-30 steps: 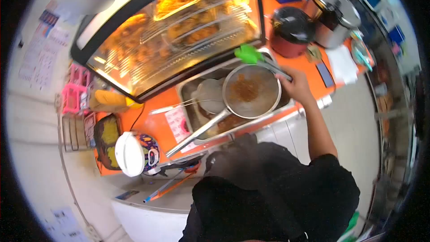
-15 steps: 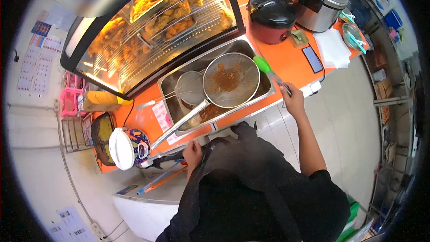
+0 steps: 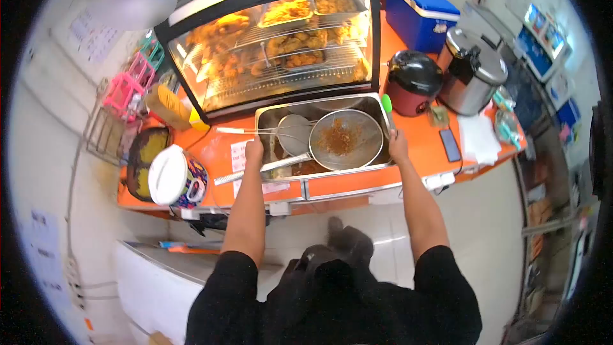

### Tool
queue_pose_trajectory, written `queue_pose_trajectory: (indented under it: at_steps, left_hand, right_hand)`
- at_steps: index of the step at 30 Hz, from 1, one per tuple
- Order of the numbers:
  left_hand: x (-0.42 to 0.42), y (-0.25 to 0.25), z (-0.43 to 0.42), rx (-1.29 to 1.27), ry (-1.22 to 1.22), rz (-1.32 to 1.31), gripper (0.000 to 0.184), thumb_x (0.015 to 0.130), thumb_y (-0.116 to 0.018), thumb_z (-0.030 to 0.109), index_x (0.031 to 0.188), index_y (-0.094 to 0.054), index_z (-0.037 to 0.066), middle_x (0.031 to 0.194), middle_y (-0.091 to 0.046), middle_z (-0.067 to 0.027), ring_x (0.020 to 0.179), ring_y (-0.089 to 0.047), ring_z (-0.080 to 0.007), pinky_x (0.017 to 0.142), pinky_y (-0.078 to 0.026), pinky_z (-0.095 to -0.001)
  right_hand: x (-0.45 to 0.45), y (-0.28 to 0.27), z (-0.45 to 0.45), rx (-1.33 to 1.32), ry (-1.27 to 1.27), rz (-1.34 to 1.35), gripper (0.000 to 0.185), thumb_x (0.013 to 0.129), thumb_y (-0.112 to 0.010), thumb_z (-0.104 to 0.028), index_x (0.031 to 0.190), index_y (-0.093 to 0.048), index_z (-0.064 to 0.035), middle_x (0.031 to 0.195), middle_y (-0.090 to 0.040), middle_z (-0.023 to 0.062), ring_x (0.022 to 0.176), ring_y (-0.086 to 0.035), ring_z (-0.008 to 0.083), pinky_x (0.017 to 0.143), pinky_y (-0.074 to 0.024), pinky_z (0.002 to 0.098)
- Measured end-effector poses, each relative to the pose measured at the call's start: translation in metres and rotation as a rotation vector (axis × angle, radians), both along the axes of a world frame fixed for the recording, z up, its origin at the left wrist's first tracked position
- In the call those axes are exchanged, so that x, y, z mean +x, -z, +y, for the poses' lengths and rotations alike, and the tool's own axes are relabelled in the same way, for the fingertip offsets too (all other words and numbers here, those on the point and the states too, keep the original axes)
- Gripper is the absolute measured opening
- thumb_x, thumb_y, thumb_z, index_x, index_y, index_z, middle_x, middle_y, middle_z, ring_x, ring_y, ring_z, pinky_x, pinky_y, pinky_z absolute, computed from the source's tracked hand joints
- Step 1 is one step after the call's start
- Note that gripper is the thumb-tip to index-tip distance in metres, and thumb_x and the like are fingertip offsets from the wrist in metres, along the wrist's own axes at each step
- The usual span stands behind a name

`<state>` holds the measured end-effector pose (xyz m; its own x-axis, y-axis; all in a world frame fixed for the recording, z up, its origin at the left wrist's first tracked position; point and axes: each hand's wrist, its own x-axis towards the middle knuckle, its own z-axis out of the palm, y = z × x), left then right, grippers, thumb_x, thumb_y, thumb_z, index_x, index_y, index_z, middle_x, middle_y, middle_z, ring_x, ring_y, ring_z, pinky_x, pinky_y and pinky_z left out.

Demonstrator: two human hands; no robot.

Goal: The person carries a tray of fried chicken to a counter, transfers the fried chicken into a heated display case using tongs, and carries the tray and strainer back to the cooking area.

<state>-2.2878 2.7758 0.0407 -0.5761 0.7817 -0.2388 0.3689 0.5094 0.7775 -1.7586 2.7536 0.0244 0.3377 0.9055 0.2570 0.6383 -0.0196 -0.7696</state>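
Note:
A rectangular metal tray (image 3: pixel 268 114) sits on the orange counter between my two hands. My left hand (image 3: pixel 254 154) is closed on its left rim. My right hand (image 3: pixel 398 147) is closed at its right rim, beside a green-tipped utensil (image 3: pixel 387 103); whether the fingers also hold its handle is unclear. A large long-handled strainer (image 3: pixel 357 144) with brown crumbs in its mesh rests over the tray. A smaller strainer (image 3: pixel 292 135) lies beside it, its thin white-gripped handle reaching past the left rim. Brown residue shows in the tray beneath.
Behind the tray stands a glass display case (image 3: pixel 274 83) of fried food. To the right are a rice cooker (image 3: pixel 414 83), steel pot (image 3: pixel 476 80), blue cooler (image 3: pixel 418 16) and phone (image 3: pixel 449 145). A patterned white-lidded container (image 3: pixel 191 182) stands left, near a dark pan (image 3: pixel 135 169).
My left hand has risen from below the counter edge to the tray's left rim. My right hand has moved in to the right rim. The view has tilted up.

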Motion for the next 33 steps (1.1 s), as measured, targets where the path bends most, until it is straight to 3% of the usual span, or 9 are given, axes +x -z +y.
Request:
queue_pose_trajectory:
  at_steps: [10, 12, 14, 15, 18, 20, 22, 25, 33]
  left_hand:
    - [0.070, -0.127, -0.129, 0.221, -0.020, 0.076, 0.069, 0.102, -0.042, 0.056, 0.104, -0.070, -0.007, 0.109, -0.069, -0.0314, 0.107, -0.064, -0.0484, 0.094, -0.046, -0.0538]
    - [0.077, -0.138, -0.148, 0.302, 0.112, 0.159, 0.064, 0.104, -0.042, 0.050, 0.101, -0.069, -0.007, 0.099, -0.069, -0.0267, 0.096, -0.065, -0.0420, 0.089, -0.048, -0.0476]
    - [0.120, -0.183, -0.189, 0.508, 0.319, -0.435, 0.046, 0.107, -0.046, 0.040, 0.100, -0.068, 0.000, 0.088, -0.061, -0.0038, 0.079, -0.055, -0.0165, 0.074, -0.047, -0.0343]
    - [0.122, -0.173, -0.199, 0.520, 0.438, -0.397, 0.039, 0.107, -0.047, 0.037, 0.104, -0.069, 0.005, 0.093, -0.064, 0.0010, 0.081, -0.058, -0.0139, 0.076, -0.049, -0.0348]
    - [0.201, -0.225, -0.261, 0.326, 0.377, -0.623, 0.053, 0.108, -0.044, 0.043, 0.143, -0.056, 0.006, 0.133, -0.064, -0.0069, 0.120, -0.062, -0.0193, 0.105, -0.048, -0.0364]
    - [0.212, -0.149, -0.241, 0.250, 0.337, -0.695, 0.063, 0.106, -0.047, 0.049, 0.148, -0.050, 0.003, 0.142, -0.058, -0.0117, 0.127, -0.057, -0.0230, 0.109, -0.046, -0.0383]
    - [0.291, -0.165, -0.288, 0.031, 0.429, -1.048, 0.073, 0.104, -0.048, 0.052, 0.154, -0.040, -0.001, 0.155, -0.045, -0.0175, 0.140, -0.045, -0.0265, 0.117, -0.036, -0.0400]
    - [0.337, -0.132, -0.255, -0.083, 0.476, -0.926, 0.075, 0.103, -0.048, 0.055, 0.150, -0.043, -0.002, 0.153, -0.046, -0.0205, 0.139, -0.046, -0.0297, 0.116, -0.037, -0.0424]
    - [0.662, -0.140, -0.432, -0.096, 0.786, -0.789, 0.065, 0.100, -0.054, 0.054, 0.140, -0.051, 0.002, 0.134, -0.057, -0.0159, 0.123, -0.057, -0.0284, 0.105, -0.046, -0.0409]
  right_hand:
    - [0.050, -0.076, -0.190, 0.182, 0.123, 0.142, 0.035, 0.107, -0.051, -0.031, 0.111, -0.058, 0.0031, 0.086, -0.061, 0.0209, 0.079, -0.059, 0.0318, 0.076, -0.0481, 0.0427]
    - [0.049, -0.136, -0.267, 0.232, 0.230, 0.141, 0.037, 0.108, -0.050, -0.034, 0.110, -0.058, 0.0028, 0.084, -0.058, 0.0166, 0.075, -0.054, 0.0285, 0.075, -0.0472, 0.0413]
    - [0.069, -0.156, -0.337, 0.210, 0.313, 0.166, 0.040, 0.108, -0.048, -0.035, 0.114, -0.058, 0.0031, 0.095, -0.062, 0.0187, 0.088, -0.057, 0.0284, 0.083, -0.0472, 0.0426]
    - [0.072, -0.172, -0.373, 0.192, 0.406, 0.169, 0.042, 0.108, -0.047, -0.038, 0.114, -0.058, 0.0024, 0.095, -0.062, 0.0186, 0.088, -0.057, 0.0282, 0.083, -0.0472, 0.0424]
    - [0.095, -0.171, -0.470, 0.112, 0.617, 0.116, 0.045, 0.108, -0.043, -0.044, 0.114, -0.055, -0.0003, 0.090, -0.062, 0.0302, 0.083, -0.062, 0.0492, 0.073, -0.0484, 0.0518]
    - [0.118, -0.174, -0.537, 0.150, 0.709, 0.201, 0.042, 0.108, -0.045, -0.041, 0.115, -0.054, 0.0001, 0.087, -0.063, 0.0291, 0.082, -0.063, 0.0486, 0.072, -0.0479, 0.0530]
    - [0.146, -0.175, -0.600, 0.109, 0.844, 0.183, 0.039, 0.108, -0.048, -0.037, 0.115, -0.054, 0.0006, 0.082, -0.063, 0.0272, 0.080, -0.064, 0.0471, 0.071, -0.0480, 0.0525]
    - [0.149, -0.188, -0.616, 0.052, 0.969, 0.196, 0.037, 0.107, -0.049, -0.036, 0.116, -0.054, 0.0003, 0.077, -0.064, 0.0245, 0.075, -0.064, 0.0438, 0.068, -0.0479, 0.0503]
    - [0.317, -0.139, -0.847, 0.124, 1.309, 0.220, 0.036, 0.107, -0.049, -0.033, 0.120, -0.054, 0.0005, 0.077, -0.064, 0.0243, 0.073, -0.064, 0.0433, 0.067, -0.0479, 0.0493]
